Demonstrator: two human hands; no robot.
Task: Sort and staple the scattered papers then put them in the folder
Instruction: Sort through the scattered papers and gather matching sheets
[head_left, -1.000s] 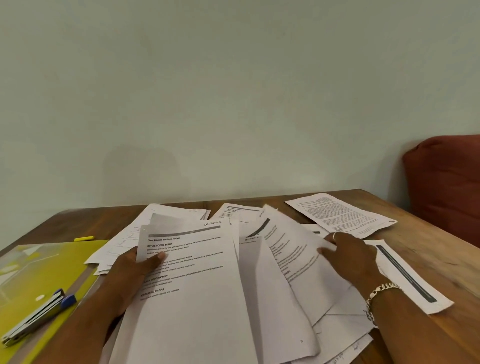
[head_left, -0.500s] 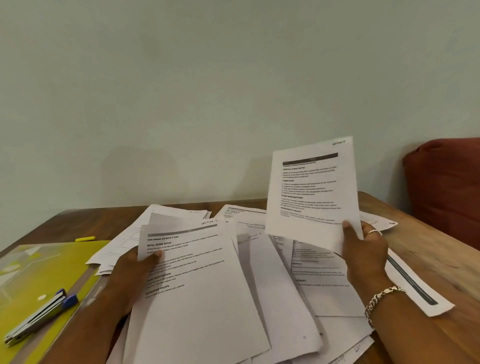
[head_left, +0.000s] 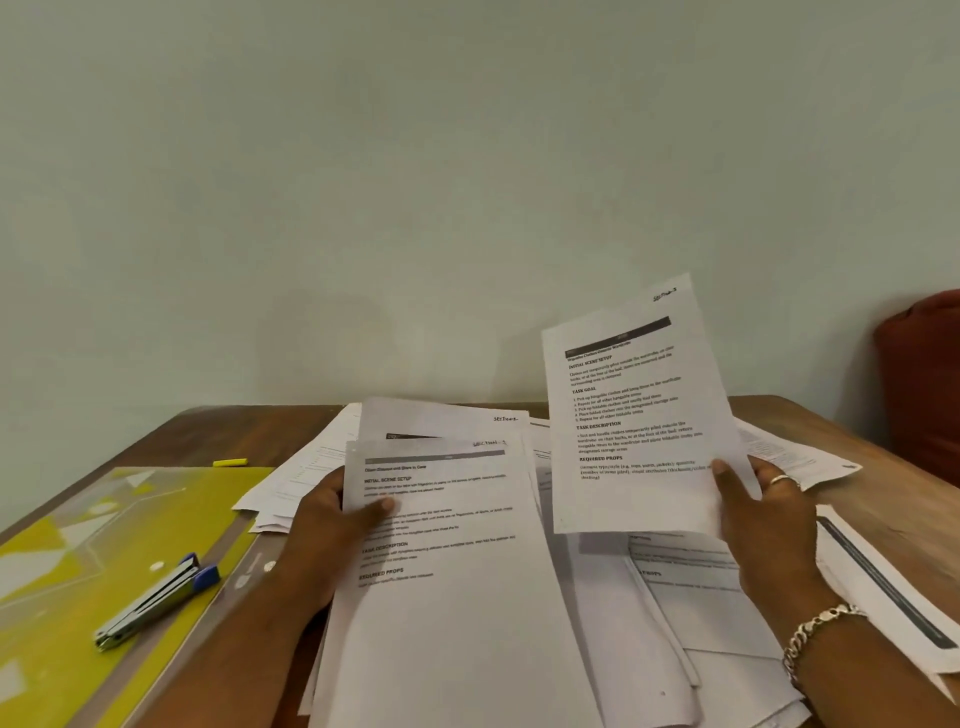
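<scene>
Standing upright in right hand (head_left: 756, 512): sheet (head_left: 641, 410)

white printed paper sheets (head_left: 691, 597) lie fanned and overlapping on the worktop; one sheet (head_left: 639, 405) stands lifted upright, another small stack (head_left: 447, 571) raised beside it. yellow-green plastic folder (head_left: 62, 587) lies flat at left, blue-and-silver metal stapler (head_left: 156, 603) resting closed on it.
</scene>
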